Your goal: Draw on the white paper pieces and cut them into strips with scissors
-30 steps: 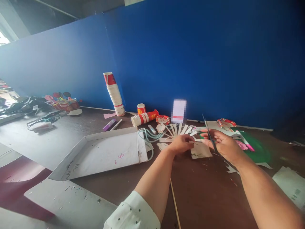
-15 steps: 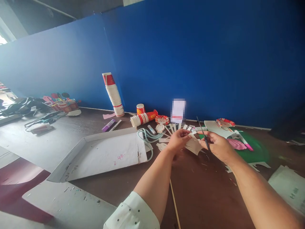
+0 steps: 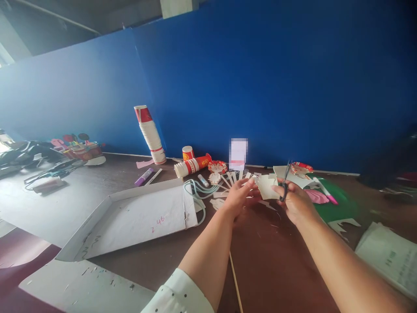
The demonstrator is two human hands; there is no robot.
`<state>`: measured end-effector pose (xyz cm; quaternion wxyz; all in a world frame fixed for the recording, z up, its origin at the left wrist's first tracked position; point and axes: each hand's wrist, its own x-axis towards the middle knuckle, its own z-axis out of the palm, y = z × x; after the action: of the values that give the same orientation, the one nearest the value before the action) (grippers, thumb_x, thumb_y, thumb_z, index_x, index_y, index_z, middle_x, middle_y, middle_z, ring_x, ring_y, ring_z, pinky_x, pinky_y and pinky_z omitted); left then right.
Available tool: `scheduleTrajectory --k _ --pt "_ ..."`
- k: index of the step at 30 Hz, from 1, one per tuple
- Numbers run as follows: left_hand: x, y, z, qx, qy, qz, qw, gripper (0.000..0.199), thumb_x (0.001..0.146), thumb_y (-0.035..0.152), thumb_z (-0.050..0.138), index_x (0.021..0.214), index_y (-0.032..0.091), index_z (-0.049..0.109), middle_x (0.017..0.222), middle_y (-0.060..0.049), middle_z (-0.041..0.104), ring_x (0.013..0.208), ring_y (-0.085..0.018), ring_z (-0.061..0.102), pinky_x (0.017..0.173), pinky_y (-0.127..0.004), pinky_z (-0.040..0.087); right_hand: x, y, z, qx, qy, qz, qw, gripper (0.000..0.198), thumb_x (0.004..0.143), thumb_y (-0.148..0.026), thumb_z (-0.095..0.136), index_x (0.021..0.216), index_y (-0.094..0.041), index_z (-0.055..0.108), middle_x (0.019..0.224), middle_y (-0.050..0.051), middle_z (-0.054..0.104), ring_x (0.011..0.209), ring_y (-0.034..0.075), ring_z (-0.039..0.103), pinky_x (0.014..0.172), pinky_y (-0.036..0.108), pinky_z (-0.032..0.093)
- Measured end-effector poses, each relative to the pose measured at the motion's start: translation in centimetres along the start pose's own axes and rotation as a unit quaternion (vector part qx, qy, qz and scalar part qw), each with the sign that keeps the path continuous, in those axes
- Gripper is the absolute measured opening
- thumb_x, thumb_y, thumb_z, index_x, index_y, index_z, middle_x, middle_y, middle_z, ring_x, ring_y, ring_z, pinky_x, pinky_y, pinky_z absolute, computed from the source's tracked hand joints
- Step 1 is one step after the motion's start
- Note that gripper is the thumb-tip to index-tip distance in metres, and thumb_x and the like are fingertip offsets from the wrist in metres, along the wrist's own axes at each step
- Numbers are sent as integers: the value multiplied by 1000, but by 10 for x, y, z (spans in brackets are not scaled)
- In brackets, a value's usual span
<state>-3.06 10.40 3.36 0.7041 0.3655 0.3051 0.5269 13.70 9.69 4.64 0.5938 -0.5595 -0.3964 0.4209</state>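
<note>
A small piece of white paper [image 3: 267, 188] is stretched between my two hands. My left hand [image 3: 237, 195] pinches at its left side, and the fingertips partly hide what they grip there. In my right hand [image 3: 297, 201] is a pair of dark scissors [image 3: 286, 184], blades pointing up, and its thumb presses on the right edge of the same paper. Behind my left hand, cut paper strips [image 3: 232, 177] fan out on the table. Beside them lies a red and white paper cutout [image 3: 216, 168].
A white cardboard tray [image 3: 137, 217] lies left, with pale cable loops [image 3: 198, 191] at its corner. Stacked paper cups [image 3: 151, 137] stand by the blue partition [image 3: 260, 87]; more cups [image 3: 193, 165] lie beside. Markers [image 3: 143, 177], a thin stick [image 3: 235, 280] and papers [image 3: 387, 256] are around.
The paper has turned and shifted right, flatter toward the camera. My left fingers have slid to its left side. The scissors have swung more upright, away from the paper. The view has shifted slightly.
</note>
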Motion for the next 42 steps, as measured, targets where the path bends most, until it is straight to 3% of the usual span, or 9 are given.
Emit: scheduleTrajectory --k 3,6,10,14,20,25,28,33,42 --pt "-2 -3 4 -9 -29 -47 998 67 64 51 92 111 13 62 98 -10 67 83 -20 69 77 -35 57 2 5 3 36 34 -2 999 53 51 -38 86 99 -25 68 67 -6 64 51 13 59 46 26 51" --pt "-1 -10 6 37 -12 -67 997 53 59 43 95 90 14 63 82 -5 65 73 -14 64 66 -26 50 -3 7 8 49 20 -4 999 51 52 -37 88 98 -26 69 72 -4 68 55 16 64 52 30 57" --pt "3 -18 4 82 21 -44 995 43 60 40 92 81 15 65 74 -1 64 62 -7 53 56 -21 37 -11 9 14 40 -13 -4 999 49 54 -35 88 99 -25 71 73 -3 72 62 18 69 55 29 56" --pt "6 -19 0 95 55 -17 994 38 60 39 90 74 16 64 68 1 61 60 -8 51 59 -23 37 -12 11 15 19 -9 -13 1000 43 61 -41 85 100 -26 73 84 1 76 72 21 72 56 30 56" --pt "10 -17 -1 67 70 3 995 36 63 37 88 84 14 70 80 -4 70 70 -11 60 66 -24 42 -10 14 12 -33 -9 -11 999 39 72 -51 77 101 -26 74 71 2 75 72 25 72 51 29 50" --pt "12 -14 -3 47 87 21 995 38 60 38 89 83 15 69 76 -2 67 70 -12 59 67 -26 44 -10 11 8 -91 -69 -7 993 30 67 -48 81 86 -26 77 62 0 69 60 21 63 43 26 37" --pt "12 -12 -4 54 97 35 993 37 61 39 88 82 16 69 76 -1 66 70 -12 58 68 -26 44 -9 10 4 -109 -94 -9 990 30 67 -50 80 85 -26 77 64 0 69 60 21 61 42 25 35" --pt "12 -9 -4 64 103 45 992 35 61 42 87 79 17 69 72 0 64 69 -12 56 69 -26 42 -6 13 -3 -165 -195 -10 967 32 72 -56 76 67 -25 70 61 0 66 53 15 49 43 24 32" --pt "12 -6 -4 78 126 42 988 29 67 39 86 76 16 70 71 -1 65 68 -12 56 68 -25 43 -4 15 -7 -189 -169 -17 967 34 69 -58 80 66 -26 71 58 -1 64 55 17 51 47 28 33"
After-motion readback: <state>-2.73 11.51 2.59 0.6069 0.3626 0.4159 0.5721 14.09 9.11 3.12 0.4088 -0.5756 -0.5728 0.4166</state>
